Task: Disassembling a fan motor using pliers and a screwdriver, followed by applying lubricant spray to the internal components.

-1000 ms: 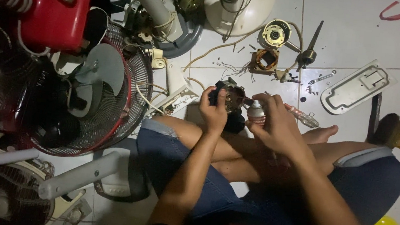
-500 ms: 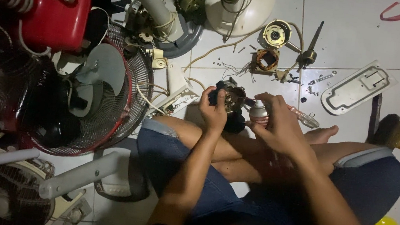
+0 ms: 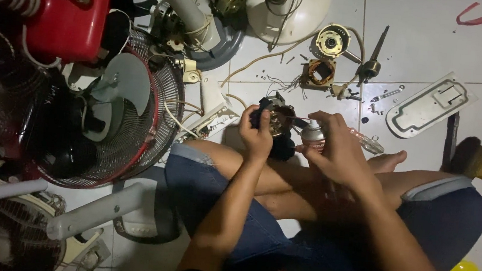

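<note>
I sit cross-legged on a white tiled floor. My left hand (image 3: 257,134) grips a small fan motor (image 3: 279,120) with dark housing and loose wires, held above my knees. My right hand (image 3: 338,151) is closed around a small spray can (image 3: 312,133) with a thin red straw that points at the motor. Both hands are close together, almost touching.
A fan cage with a grey blade (image 3: 116,112) lies at the left, under a red plastic body (image 3: 65,6). A copper coil stator (image 3: 320,71), a round rotor cap (image 3: 332,40), a shaft (image 3: 371,62) and small screws lie ahead. A white cover plate (image 3: 429,103) and a brush (image 3: 480,164) are at the right.
My right hand has shifted slightly to the right and the spray can now shows more fully beside the motor. The left hand keeps the motor in the same spot.
</note>
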